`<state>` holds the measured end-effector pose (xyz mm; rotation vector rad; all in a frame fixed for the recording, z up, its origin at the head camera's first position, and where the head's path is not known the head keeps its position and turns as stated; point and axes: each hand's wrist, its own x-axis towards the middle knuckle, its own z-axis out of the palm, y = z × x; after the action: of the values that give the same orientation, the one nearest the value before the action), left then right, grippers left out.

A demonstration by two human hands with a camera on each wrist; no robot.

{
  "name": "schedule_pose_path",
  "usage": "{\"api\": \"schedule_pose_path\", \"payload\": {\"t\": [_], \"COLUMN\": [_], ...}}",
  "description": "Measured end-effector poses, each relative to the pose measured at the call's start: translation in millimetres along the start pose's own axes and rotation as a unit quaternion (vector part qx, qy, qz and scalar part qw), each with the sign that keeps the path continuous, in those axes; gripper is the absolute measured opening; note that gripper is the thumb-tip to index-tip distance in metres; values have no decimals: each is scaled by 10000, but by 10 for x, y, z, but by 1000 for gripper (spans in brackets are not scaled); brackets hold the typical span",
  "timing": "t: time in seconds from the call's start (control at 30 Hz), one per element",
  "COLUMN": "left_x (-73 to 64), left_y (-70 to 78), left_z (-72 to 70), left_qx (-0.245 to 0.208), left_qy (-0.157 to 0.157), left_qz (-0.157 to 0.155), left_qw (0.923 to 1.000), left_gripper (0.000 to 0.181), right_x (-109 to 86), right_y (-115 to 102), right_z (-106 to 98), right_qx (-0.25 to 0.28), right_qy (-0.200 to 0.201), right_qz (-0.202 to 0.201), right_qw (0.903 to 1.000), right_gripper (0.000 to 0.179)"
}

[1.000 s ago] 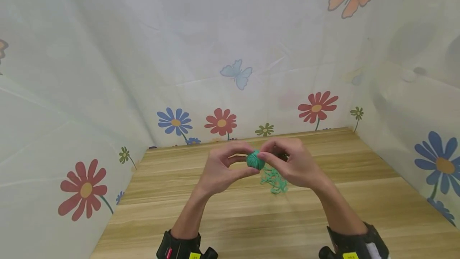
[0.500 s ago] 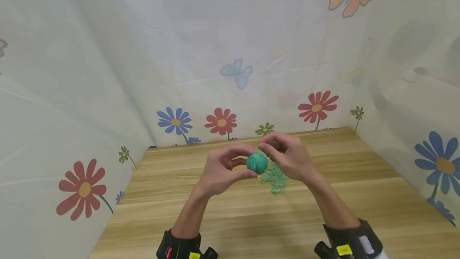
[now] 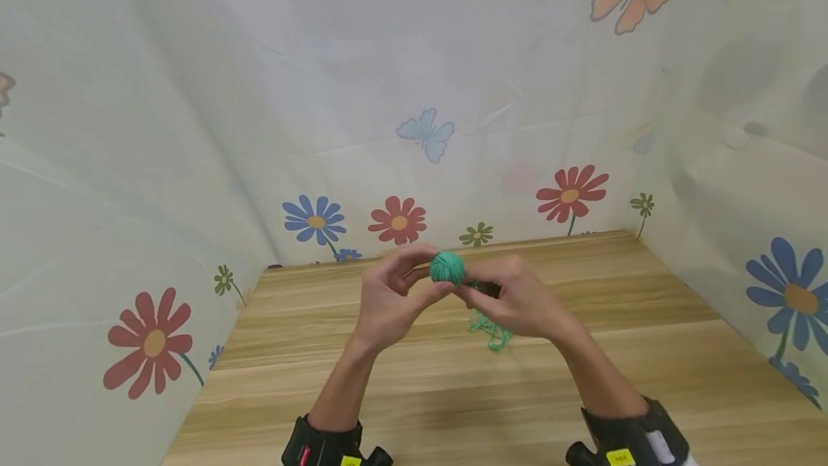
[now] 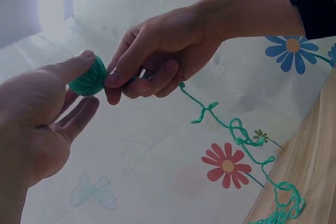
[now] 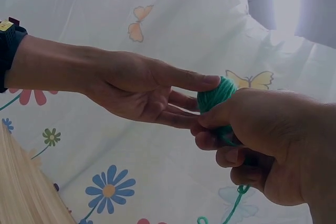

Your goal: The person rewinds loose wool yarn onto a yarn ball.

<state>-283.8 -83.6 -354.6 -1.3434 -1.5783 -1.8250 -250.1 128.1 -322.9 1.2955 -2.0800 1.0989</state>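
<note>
A small ball of green yarn (image 3: pixel 447 268) is held up above the table between the thumb and fingers of my left hand (image 3: pixel 391 300). My right hand (image 3: pixel 520 297) is close against the ball's right side, its thumb and index finger pinching the yarn strand. In the left wrist view the loose yarn (image 4: pixel 239 129) hangs in kinks from below the right hand down to a tangle on the table. The right wrist view shows the strand (image 5: pixel 239 200) leaving the curled lower fingers of the right hand. Part of the yarn pile (image 3: pixel 494 333) is hidden behind that hand.
A wood-grain table (image 3: pixel 310 380) spreads beneath both hands. White sheeting (image 3: pixel 362 63) with printed flowers and butterflies encloses it at the back and on both sides. Each wrist wears a black strap (image 3: pixel 323 441).
The left hand has turned and the ball has shifted slightly left and up. The right hand rose off the ball, then came down to its right side with the strand.
</note>
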Motion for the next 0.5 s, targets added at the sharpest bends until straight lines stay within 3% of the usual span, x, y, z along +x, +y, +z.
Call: {"api": "schedule_pose_path", "payload": {"t": [0.27, 0.5], "left_x": [-4, 20], "left_y": [67, 195], "left_z": [33, 87], "left_qx": [102, 334], "left_qy": [167, 13], "left_qz": [-223, -435], "left_qw": [9996, 9985], "left_gripper": [47, 45], "right_x": [-89, -131], "right_y": [119, 50], "right_z": [9, -81], "right_qx": [71, 539], "right_qy": [-357, 93], "right_qz": [-257, -181], "right_qw": [9990, 9983], "right_gripper": [12, 21]}}
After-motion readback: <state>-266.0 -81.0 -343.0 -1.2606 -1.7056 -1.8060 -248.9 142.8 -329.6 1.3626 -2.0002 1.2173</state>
